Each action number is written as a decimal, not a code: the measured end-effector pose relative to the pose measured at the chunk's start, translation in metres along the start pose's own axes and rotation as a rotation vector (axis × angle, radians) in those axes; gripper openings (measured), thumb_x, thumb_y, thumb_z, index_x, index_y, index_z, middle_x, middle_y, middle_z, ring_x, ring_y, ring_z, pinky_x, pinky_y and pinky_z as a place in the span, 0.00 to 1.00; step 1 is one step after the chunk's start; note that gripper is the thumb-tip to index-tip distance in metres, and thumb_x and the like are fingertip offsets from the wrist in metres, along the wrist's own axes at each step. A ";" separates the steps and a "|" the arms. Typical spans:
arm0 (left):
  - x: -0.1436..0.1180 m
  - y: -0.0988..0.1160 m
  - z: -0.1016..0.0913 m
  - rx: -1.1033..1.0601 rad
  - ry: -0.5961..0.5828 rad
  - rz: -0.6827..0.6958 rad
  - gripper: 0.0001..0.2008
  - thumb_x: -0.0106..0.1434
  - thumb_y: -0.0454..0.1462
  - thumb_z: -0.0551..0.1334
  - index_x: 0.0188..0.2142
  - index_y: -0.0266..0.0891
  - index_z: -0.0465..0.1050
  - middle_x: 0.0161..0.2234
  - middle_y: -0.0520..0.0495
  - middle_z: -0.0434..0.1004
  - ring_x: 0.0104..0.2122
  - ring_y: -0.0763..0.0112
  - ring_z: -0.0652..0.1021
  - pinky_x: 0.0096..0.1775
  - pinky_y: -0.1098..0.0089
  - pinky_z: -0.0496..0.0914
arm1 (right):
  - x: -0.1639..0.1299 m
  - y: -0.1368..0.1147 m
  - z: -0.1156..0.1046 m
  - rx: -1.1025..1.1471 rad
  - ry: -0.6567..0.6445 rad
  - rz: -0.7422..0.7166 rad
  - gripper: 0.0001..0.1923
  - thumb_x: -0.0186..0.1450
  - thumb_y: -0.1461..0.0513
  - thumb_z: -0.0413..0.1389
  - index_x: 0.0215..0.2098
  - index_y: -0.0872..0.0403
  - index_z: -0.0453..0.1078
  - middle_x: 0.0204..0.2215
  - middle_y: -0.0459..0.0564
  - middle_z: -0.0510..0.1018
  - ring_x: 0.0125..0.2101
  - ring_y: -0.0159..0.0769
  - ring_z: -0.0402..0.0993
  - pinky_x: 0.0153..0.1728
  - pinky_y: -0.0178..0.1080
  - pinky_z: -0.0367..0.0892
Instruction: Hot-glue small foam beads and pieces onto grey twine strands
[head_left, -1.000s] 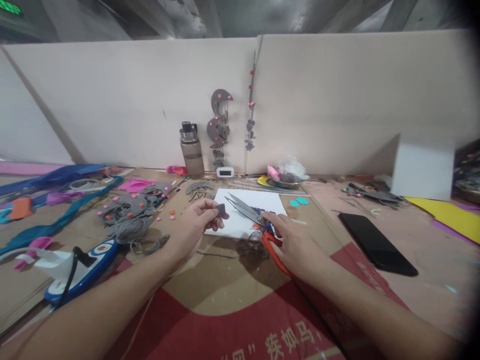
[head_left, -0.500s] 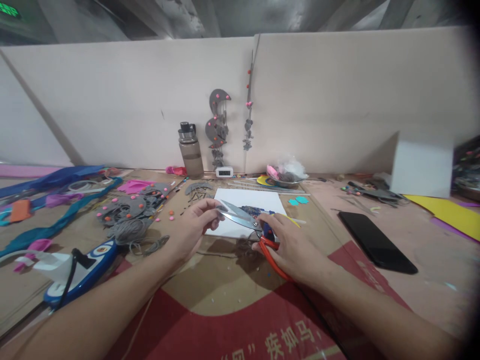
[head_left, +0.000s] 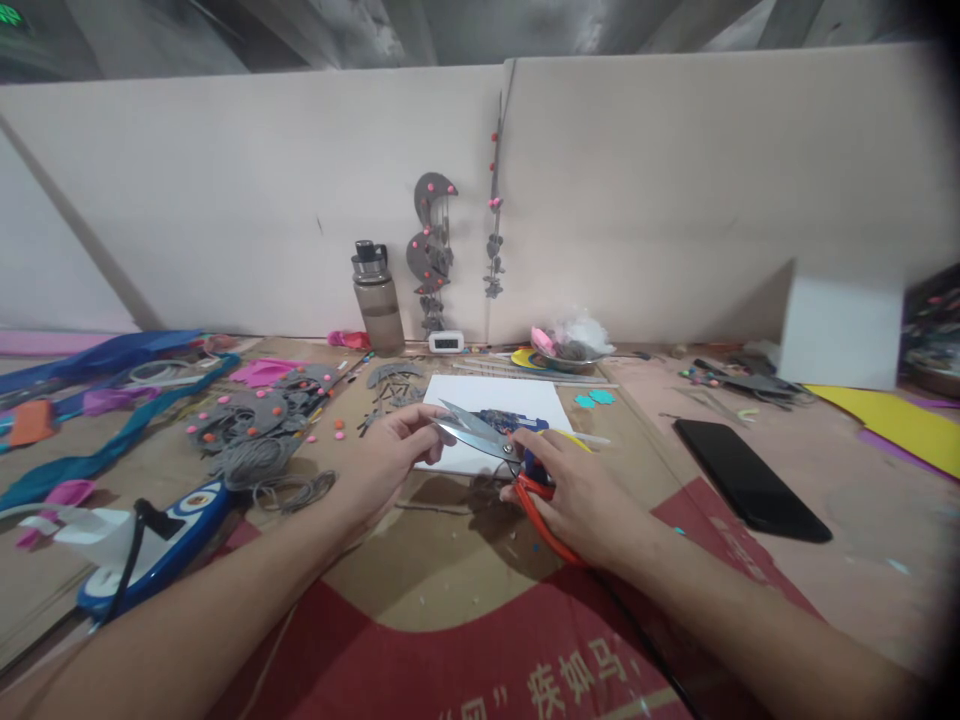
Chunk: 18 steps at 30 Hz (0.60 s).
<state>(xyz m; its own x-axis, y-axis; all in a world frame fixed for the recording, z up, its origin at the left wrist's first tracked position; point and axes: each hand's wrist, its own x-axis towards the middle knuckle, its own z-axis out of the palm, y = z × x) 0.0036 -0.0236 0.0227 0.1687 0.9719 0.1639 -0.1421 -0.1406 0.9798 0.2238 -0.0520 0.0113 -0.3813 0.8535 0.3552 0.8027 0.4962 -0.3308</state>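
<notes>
Lighting dim and even, from overhead; soft shadows fall toward the viewer beneath both forearms and under the scissors (head_left: 495,452), whose blades carry a mild glint. Wide-angle lens bows the back panels (head_left: 675,190) and darkens the right edge and corners. Centre reasonably sharp; periphery soft, colours muted.

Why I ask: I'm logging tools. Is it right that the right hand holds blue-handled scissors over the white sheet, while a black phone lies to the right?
Not quite: the head view shows the scissors in the right hand have red-orange handles, not blue. The rest holds: the blades sit over the white sheet, and the black phone lies to the right.
</notes>
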 end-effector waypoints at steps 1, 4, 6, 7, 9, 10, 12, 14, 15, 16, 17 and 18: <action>0.000 0.000 0.000 0.014 0.000 0.006 0.05 0.53 0.32 0.61 0.31 0.36 0.73 0.22 0.53 0.68 0.22 0.79 0.65 0.27 0.76 0.59 | 0.000 0.000 0.000 -0.001 -0.001 -0.002 0.25 0.62 0.50 0.53 0.54 0.50 0.60 0.39 0.52 0.70 0.37 0.39 0.68 0.39 0.40 0.64; 0.001 -0.002 -0.001 0.042 0.003 0.016 0.05 0.54 0.33 0.61 0.32 0.37 0.73 0.21 0.53 0.68 0.23 0.79 0.66 0.28 0.76 0.59 | 0.000 0.000 -0.001 -0.001 0.001 -0.011 0.25 0.62 0.49 0.52 0.54 0.50 0.60 0.39 0.52 0.70 0.37 0.39 0.68 0.39 0.40 0.64; 0.001 -0.003 -0.001 0.050 0.002 0.017 0.05 0.54 0.33 0.61 0.32 0.37 0.74 0.22 0.53 0.68 0.23 0.79 0.66 0.28 0.76 0.59 | 0.000 0.000 -0.001 -0.001 0.000 -0.010 0.25 0.62 0.49 0.53 0.54 0.50 0.60 0.39 0.52 0.71 0.36 0.38 0.68 0.39 0.40 0.64; 0.001 -0.003 -0.002 0.053 0.002 0.019 0.05 0.54 0.33 0.61 0.32 0.37 0.74 0.22 0.53 0.68 0.23 0.79 0.66 0.28 0.76 0.59 | 0.000 0.000 -0.001 -0.001 -0.001 -0.010 0.25 0.62 0.50 0.53 0.54 0.50 0.60 0.39 0.51 0.71 0.36 0.38 0.68 0.39 0.40 0.64; 0.001 -0.002 -0.002 0.057 0.005 0.022 0.05 0.54 0.33 0.61 0.32 0.37 0.74 0.22 0.53 0.68 0.23 0.79 0.66 0.28 0.76 0.59 | -0.001 -0.001 -0.001 -0.003 -0.002 -0.008 0.25 0.61 0.50 0.53 0.53 0.50 0.60 0.38 0.51 0.71 0.36 0.38 0.68 0.38 0.40 0.64; 0.000 -0.002 -0.002 0.060 0.007 0.023 0.05 0.54 0.33 0.61 0.32 0.37 0.74 0.22 0.53 0.68 0.23 0.78 0.66 0.28 0.76 0.60 | -0.001 -0.001 -0.001 -0.004 -0.001 -0.007 0.24 0.61 0.50 0.53 0.53 0.50 0.61 0.38 0.51 0.71 0.35 0.39 0.68 0.37 0.40 0.64; 0.000 -0.001 -0.002 0.069 0.008 0.025 0.05 0.53 0.34 0.62 0.31 0.37 0.74 0.22 0.53 0.68 0.23 0.78 0.66 0.28 0.75 0.60 | -0.001 -0.001 -0.001 0.002 -0.001 -0.007 0.24 0.62 0.50 0.53 0.53 0.50 0.61 0.37 0.51 0.71 0.35 0.38 0.68 0.37 0.40 0.63; 0.000 -0.001 -0.001 0.067 0.004 0.026 0.05 0.54 0.34 0.62 0.31 0.37 0.74 0.22 0.53 0.68 0.23 0.78 0.66 0.29 0.75 0.60 | -0.001 -0.001 -0.001 0.009 -0.001 -0.008 0.24 0.62 0.50 0.53 0.53 0.50 0.61 0.37 0.52 0.71 0.35 0.38 0.68 0.37 0.39 0.63; 0.000 -0.001 -0.001 0.062 0.002 0.026 0.05 0.54 0.34 0.62 0.32 0.37 0.73 0.22 0.53 0.67 0.23 0.78 0.66 0.29 0.75 0.59 | -0.001 -0.001 -0.001 0.009 0.001 -0.009 0.24 0.62 0.50 0.53 0.53 0.50 0.61 0.38 0.52 0.71 0.35 0.38 0.68 0.37 0.39 0.63; 0.000 -0.001 -0.001 0.057 0.000 0.024 0.04 0.54 0.34 0.62 0.32 0.37 0.73 0.22 0.53 0.67 0.23 0.78 0.66 0.28 0.75 0.59 | -0.001 -0.001 -0.001 0.006 0.001 -0.009 0.24 0.62 0.50 0.53 0.53 0.50 0.61 0.38 0.52 0.71 0.35 0.38 0.68 0.37 0.39 0.63; 0.000 -0.001 -0.001 0.051 -0.002 0.019 0.04 0.54 0.34 0.62 0.32 0.37 0.73 0.22 0.53 0.67 0.23 0.78 0.66 0.28 0.75 0.59 | -0.001 -0.001 -0.002 0.001 0.002 -0.009 0.24 0.61 0.50 0.53 0.53 0.50 0.61 0.38 0.52 0.71 0.35 0.38 0.68 0.37 0.39 0.63; 0.000 -0.001 -0.001 0.048 -0.002 0.014 0.04 0.54 0.34 0.61 0.31 0.37 0.73 0.22 0.53 0.67 0.23 0.78 0.65 0.28 0.75 0.59 | -0.001 -0.001 -0.002 -0.002 0.005 -0.008 0.24 0.61 0.50 0.53 0.53 0.50 0.61 0.38 0.52 0.71 0.35 0.38 0.68 0.38 0.39 0.63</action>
<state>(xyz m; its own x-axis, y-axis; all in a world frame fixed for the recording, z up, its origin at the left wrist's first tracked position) 0.0031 -0.0236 0.0217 0.1691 0.9694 0.1777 -0.0977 -0.1630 0.9818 0.2241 -0.0534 0.0128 -0.3856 0.8486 0.3621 0.8006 0.5028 -0.3258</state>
